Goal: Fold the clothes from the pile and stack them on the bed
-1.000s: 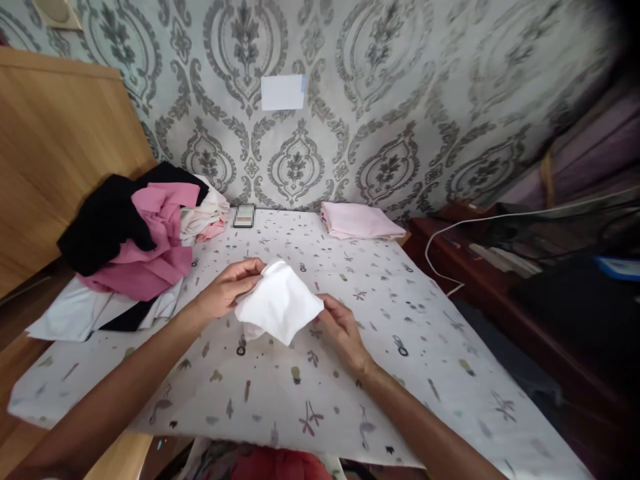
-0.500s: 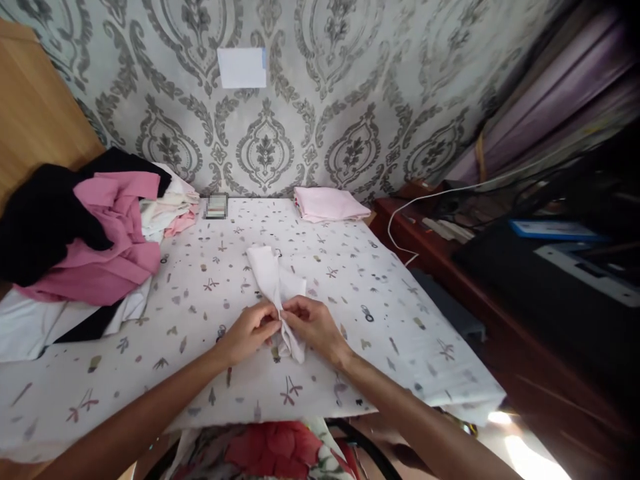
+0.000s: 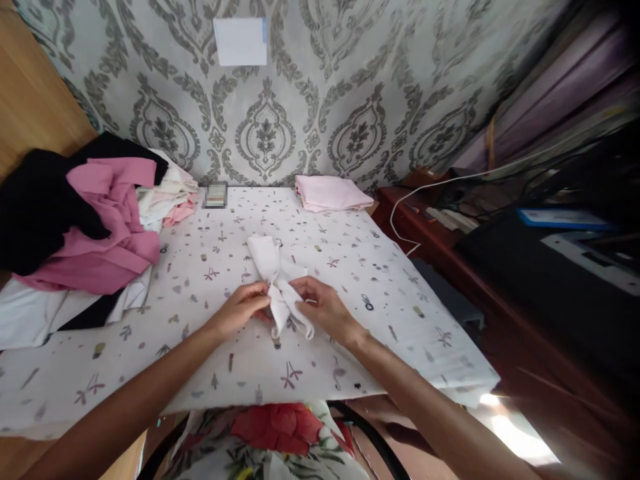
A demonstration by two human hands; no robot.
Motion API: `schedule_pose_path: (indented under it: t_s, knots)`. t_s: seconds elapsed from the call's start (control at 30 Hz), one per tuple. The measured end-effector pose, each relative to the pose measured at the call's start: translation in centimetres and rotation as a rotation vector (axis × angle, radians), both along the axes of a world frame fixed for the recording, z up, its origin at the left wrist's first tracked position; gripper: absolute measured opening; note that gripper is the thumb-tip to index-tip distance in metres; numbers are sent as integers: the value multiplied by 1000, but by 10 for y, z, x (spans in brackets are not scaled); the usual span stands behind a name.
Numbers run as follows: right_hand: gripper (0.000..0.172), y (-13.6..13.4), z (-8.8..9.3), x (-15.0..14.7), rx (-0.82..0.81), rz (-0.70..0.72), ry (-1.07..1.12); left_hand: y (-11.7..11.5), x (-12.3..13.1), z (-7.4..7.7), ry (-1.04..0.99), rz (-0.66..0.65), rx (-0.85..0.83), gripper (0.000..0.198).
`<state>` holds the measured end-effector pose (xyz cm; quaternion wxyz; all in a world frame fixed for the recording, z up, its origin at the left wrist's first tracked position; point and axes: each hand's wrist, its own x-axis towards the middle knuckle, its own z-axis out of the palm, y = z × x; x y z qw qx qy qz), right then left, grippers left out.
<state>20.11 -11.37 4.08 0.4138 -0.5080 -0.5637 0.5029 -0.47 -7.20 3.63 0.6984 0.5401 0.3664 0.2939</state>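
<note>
A small white cloth [image 3: 273, 270] lies bunched lengthwise on the patterned tablecloth [image 3: 390, 293] in the middle of the table. My left hand [image 3: 243, 313] pinches its near end from the left. From the right, my right hand [image 3: 320, 305] pinches the same end, fingers closed on the fabric. The two hands almost touch over the cloth. Its far end rests flat on the table.
A heap of pink, black and white clothes [image 3: 85, 220] fills the table's left side. One folded pink cloth [image 3: 330, 192] sits at the back by the wall, a small flat device [image 3: 216, 195] left of it. A dark wooden shelf [image 3: 500, 267] with a white cable [image 3: 400, 207] stands to the right.
A second ago I held the white cloth spread and lifted between both hands. It now lies on the table gathered into a narrow strip, with both hands brought together at its near end.
</note>
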Motion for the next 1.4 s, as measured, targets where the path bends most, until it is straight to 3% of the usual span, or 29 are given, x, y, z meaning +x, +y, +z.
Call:
schedule_pose_path:
  t_s: [0.13, 0.27, 0.33, 0.43, 0.53, 0.7, 0.77, 0.9, 0.97, 1.07, 1.13, 1.23, 1.3, 1.4]
  knots:
    - [44, 4, 11, 30, -103, -240, 262, 18, -36, 27, -169, 308, -33, 9]
    - [46, -6, 10, 54, -107, -342, 240, 22, -78, 42, -222, 501, -117, 13]
    - [37, -13, 3, 57, -51, -297, 97, 16, -87, 40, -165, 478, -209, 13]
    - [11, -23, -6, 50, 110, -255, -302, 4, -87, 27, -52, 417, -314, 15]
    - [30, -27, -6, 39, 227, -265, -553, -4, -83, 17, 37, 394, -369, 23]
    - [47, -17, -8, 36, 126, -353, -626, -10, -83, 12, 187, 481, -188, 48]
    - [49, -8, -13, 39, 58, -342, -624, -10, -85, 11, 253, 415, -102, 57]
    - [48, 10, -14, 50, -15, -345, -335, 0, -95, 15, 316, 225, 20, 41]
    - [43, 19, -3, 58, 6, -424, -68, 12, -103, 30, 281, 255, 104, 35]
    - [34, 36, 30, 74, 96, -564, 291, 34, -113, 73, 116, 433, 260, 32]
    - [30, 49, 55, 85, 134, -583, 434, 48, -114, 107, 4, 508, 372, 33]
    - [20, 78, 81, 99, 161, -559, 526, 72, -104, 148, -77, 469, 448, 28]
    - [16, 101, 91, 104, 156, -584, 550, 89, -90, 163, -123, 457, 400, 19]
    - [15, 134, 104, 106, 93, -671, 546, 115, -68, 174, -166, 546, 322, 14]
